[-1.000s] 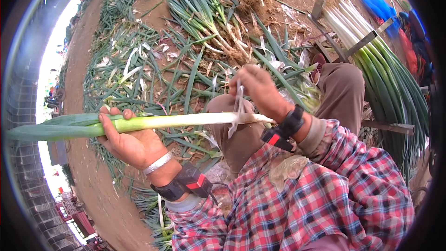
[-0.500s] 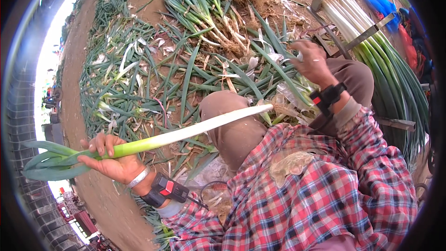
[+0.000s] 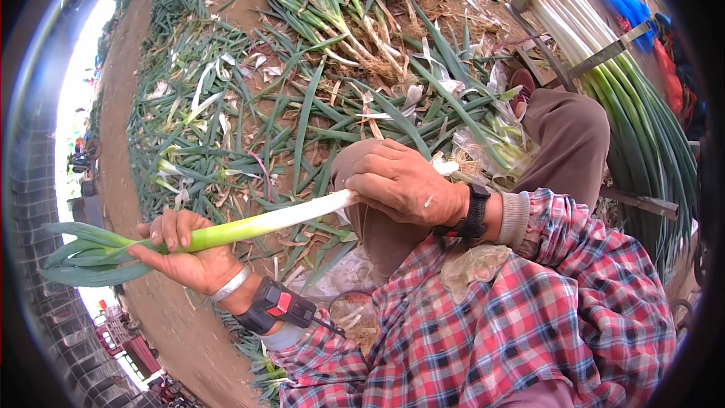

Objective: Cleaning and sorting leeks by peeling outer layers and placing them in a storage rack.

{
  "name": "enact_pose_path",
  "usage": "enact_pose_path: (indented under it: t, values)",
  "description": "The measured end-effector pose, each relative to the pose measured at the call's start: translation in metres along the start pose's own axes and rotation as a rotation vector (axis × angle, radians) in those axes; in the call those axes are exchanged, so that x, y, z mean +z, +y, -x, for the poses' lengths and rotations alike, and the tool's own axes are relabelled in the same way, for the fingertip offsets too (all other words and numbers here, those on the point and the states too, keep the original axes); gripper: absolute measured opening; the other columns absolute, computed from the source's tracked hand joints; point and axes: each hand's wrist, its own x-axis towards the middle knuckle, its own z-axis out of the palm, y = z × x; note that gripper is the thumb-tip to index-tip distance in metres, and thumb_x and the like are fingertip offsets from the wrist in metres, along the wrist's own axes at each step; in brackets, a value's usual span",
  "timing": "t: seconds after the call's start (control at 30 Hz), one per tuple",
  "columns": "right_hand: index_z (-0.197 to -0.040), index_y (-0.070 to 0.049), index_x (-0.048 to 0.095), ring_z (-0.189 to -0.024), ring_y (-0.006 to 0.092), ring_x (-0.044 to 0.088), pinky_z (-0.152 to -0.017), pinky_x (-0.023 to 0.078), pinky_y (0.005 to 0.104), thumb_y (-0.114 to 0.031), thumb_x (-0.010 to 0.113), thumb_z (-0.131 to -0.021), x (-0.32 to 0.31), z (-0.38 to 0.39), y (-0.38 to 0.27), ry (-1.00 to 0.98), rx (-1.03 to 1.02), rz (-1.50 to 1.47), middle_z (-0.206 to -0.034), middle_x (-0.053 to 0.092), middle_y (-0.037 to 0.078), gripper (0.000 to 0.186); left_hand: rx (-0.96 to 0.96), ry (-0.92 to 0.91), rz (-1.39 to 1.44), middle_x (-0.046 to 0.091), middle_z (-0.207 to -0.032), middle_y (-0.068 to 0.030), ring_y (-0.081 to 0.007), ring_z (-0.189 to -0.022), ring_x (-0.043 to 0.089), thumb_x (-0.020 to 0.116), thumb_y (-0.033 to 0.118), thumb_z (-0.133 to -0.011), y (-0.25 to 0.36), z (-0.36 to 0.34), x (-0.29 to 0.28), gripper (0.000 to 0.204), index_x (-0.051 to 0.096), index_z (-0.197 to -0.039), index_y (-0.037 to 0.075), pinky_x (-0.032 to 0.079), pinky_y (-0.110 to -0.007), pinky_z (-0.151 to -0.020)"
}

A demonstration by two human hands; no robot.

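One long leek-like green onion [image 3: 283, 217] lies across my lap, its green leaves to the left and its white shank to the right. My left hand [image 3: 181, 248] grips it where the leaves meet the stalk. Around the white part, above my knee, my right hand [image 3: 404, 185] is closed; the white end pokes out just past it. Beyond my knees lies an untrimmed bunch of green onions [image 3: 340, 26] with roots and soil on them. Cleaned green onions [image 3: 604, 68] rest in a metal frame [image 3: 563, 68] to my right.
Stripped leaves and peelings [image 3: 219, 106] cover the ground ahead and to the left. Clear plastic [image 3: 472, 155] lies by my right leg. Blue plastic [image 3: 619, 0] and a red bag [image 3: 667, 72] sit beyond the frame. A strip of bare soil [image 3: 162, 310] runs along the left.
My right hand has come left and down from beside my right knee and closed round the onion's white shank. My left hand keeps its hold with hardly any movement.
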Motion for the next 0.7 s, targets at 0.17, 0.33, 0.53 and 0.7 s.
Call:
enact_pose_path:
  t: [0.17, 0.33, 0.53, 0.7]
  values:
    - [-0.09, -0.006, 0.055, -0.08, 0.0312, 0.056, -0.07, 0.045, 0.0409, -0.011, 0.064, -0.086, 0.003, -0.004, 0.005, -0.066, 0.117, -0.06, -0.089, 0.056, 0.011, 0.011, -0.085, -0.101, 0.069, 0.049, -0.069, -0.0002, -0.0108, -0.052, 0.043, 0.061, 0.034, -0.094, -0.006, 0.0, 0.012, 0.033, 0.054, -0.099, 0.003, 0.037, -0.025, -0.047]
    - [-0.09, -0.007, 0.056, -0.081, 0.0305, 0.057, -0.071, 0.045, 0.0409, -0.014, 0.064, -0.086, -0.003, -0.009, -0.001, -0.027, 0.296, -0.285, -0.088, 0.056, 0.009, 0.012, -0.095, -0.12, 0.063, 0.049, -0.069, -0.0003, -0.0103, -0.051, 0.043, 0.06, 0.035, -0.094, -0.008, -0.003, 0.016, 0.033, 0.054, -0.099, 0.002, 0.036, -0.025, -0.047]
    - [-0.09, -0.009, 0.057, -0.083, 0.0288, 0.057, -0.071, 0.044, 0.0389, -0.018, 0.066, -0.082, 0.003, -0.007, 0.002, 0.009, 0.072, -0.153, -0.088, 0.055, 0.006, 0.015, -0.092, -0.084, 0.036, 0.049, -0.069, -0.0003, -0.0102, -0.051, 0.044, 0.058, 0.037, -0.095, -0.011, -0.006, 0.01, 0.035, 0.054, -0.099, 0.003, 0.038, -0.025, -0.047]
    - [-0.087, -0.008, 0.055, -0.084, 0.0292, 0.057, -0.072, 0.044, 0.0395, -0.018, 0.066, -0.082, 0.002, -0.01, 0.002, 0.015, -0.026, -0.077, -0.087, 0.054, 0.006, 0.015, -0.115, -0.137, 0.039, 0.049, -0.068, -0.0003, -0.0099, -0.051, 0.044, 0.058, 0.039, -0.095, -0.011, -0.005, 0.011, 0.037, 0.055, -0.098, 0.002, 0.039, -0.024, -0.046]
